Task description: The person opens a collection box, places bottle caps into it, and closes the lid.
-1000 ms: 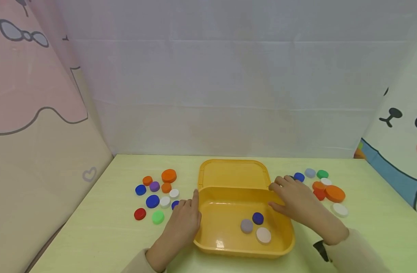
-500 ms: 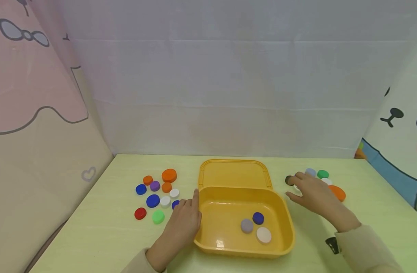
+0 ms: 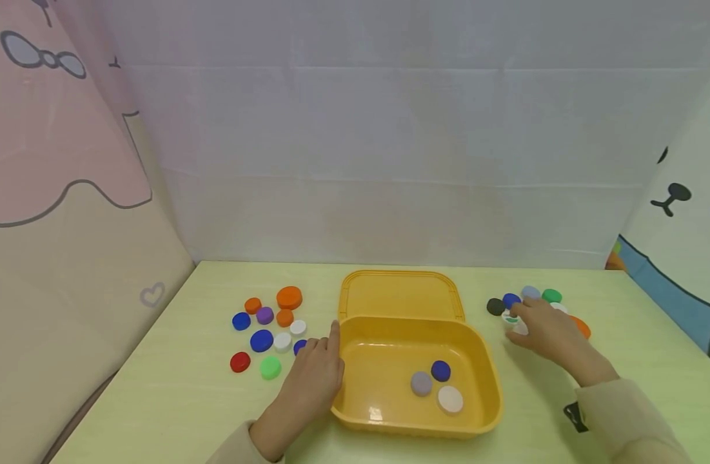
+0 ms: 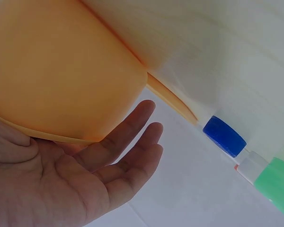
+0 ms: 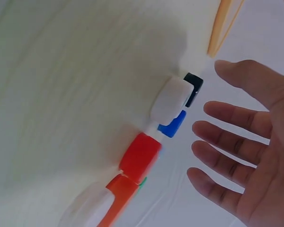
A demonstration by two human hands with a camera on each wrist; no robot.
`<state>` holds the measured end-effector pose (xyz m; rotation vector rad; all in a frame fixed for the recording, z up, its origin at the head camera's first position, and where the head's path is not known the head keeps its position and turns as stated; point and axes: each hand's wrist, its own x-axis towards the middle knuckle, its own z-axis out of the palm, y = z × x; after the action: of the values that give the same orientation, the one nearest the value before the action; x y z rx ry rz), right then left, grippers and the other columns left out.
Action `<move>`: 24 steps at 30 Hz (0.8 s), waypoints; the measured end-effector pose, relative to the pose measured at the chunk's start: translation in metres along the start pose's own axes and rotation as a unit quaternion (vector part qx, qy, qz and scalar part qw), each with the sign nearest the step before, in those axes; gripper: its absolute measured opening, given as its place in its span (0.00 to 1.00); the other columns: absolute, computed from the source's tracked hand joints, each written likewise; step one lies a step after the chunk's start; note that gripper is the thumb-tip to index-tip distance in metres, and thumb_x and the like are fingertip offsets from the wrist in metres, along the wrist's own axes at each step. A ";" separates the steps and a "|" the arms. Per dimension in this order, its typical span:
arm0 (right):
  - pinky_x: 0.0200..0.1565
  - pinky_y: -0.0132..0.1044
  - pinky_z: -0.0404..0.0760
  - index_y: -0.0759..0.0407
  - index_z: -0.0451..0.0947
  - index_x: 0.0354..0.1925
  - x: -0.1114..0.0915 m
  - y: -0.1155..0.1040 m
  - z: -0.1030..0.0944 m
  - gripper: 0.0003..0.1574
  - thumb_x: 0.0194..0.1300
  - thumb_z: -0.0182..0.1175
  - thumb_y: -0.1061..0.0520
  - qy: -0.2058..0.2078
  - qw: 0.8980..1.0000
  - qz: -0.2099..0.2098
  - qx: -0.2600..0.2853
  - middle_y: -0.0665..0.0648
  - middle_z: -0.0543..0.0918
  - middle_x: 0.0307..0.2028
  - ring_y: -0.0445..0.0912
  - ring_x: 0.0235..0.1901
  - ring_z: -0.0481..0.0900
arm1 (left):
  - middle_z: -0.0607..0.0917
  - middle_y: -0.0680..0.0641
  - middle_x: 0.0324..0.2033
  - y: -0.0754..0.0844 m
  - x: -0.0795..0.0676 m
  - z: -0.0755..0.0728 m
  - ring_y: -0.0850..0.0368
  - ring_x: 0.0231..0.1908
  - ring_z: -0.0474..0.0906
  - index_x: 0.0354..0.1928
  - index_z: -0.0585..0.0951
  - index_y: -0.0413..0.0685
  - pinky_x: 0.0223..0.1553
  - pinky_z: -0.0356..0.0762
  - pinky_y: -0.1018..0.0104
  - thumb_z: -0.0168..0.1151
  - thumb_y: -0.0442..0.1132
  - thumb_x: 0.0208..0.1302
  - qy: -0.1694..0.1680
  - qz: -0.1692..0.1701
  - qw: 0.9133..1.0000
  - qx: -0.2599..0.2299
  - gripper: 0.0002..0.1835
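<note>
A yellow plastic box [image 3: 384, 361] holds a blue bottle cap [image 3: 440, 370], a grey one and a white one. My left hand [image 3: 313, 377] rests at the box's left rim, index finger straight along it; in the left wrist view its other fingers are loosely bent beside the outer wall. My right hand [image 3: 546, 327] hovers with fingers spread over the right-hand caps, just above a white cap [image 5: 172, 100] with a green mark. In the right wrist view its fingers are apart from the caps. A black cap [image 3: 496, 307] and a blue cap [image 3: 511, 300] lie near its fingertips.
A yellow lid [image 3: 400, 294] lies behind the box. Several caps are scattered left, among them a purple cap [image 3: 264, 315], a red cap [image 3: 240, 361] and a light green cap [image 3: 270, 367]. Right, a green cap [image 3: 552, 296] and an orange cap [image 3: 580, 327] lie beyond my hand.
My right hand has moved right from the box's right rim to over the right-hand caps, uncovering the black and blue caps. My left hand has stayed at the left rim.
</note>
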<state>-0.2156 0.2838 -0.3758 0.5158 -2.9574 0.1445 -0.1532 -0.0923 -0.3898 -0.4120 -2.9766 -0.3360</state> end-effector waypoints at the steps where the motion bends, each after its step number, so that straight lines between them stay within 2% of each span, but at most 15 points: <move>1: 0.25 0.43 0.74 0.60 0.77 0.35 0.000 0.001 0.001 0.18 0.48 0.67 0.51 -0.005 1.000 0.003 0.001 0.59 0.77 0.32 0.51 0.29 0.75 | 0.80 0.39 0.42 0.000 0.000 0.000 0.47 0.43 0.72 0.65 0.59 0.34 0.47 0.72 0.57 0.46 0.38 0.65 0.000 0.001 1.000 0.001 0.28; 11: 0.20 0.38 0.69 0.61 0.76 0.33 0.000 0.008 0.007 0.16 0.49 0.65 0.52 -0.029 0.999 0.022 0.015 0.57 0.76 0.30 0.48 0.25 0.71 | 0.80 0.39 0.42 0.001 0.000 -0.001 0.47 0.42 0.73 0.65 0.59 0.34 0.47 0.73 0.57 0.46 0.38 0.65 0.000 0.000 1.000 0.003 0.28; 24: 0.22 0.43 0.72 0.63 0.75 0.35 0.004 0.015 0.014 0.18 0.47 0.63 0.53 -0.022 0.999 0.024 0.004 0.61 0.77 0.31 0.51 0.27 0.73 | 0.80 0.40 0.41 0.000 0.000 0.000 0.48 0.41 0.73 0.65 0.59 0.34 0.46 0.73 0.57 0.46 0.38 0.65 -0.003 0.001 1.000 0.006 0.28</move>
<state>-0.2265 0.2946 -0.3897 0.4546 -3.0156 0.1525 -0.1531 -0.0921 -0.3899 -0.4169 -2.9825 -0.3168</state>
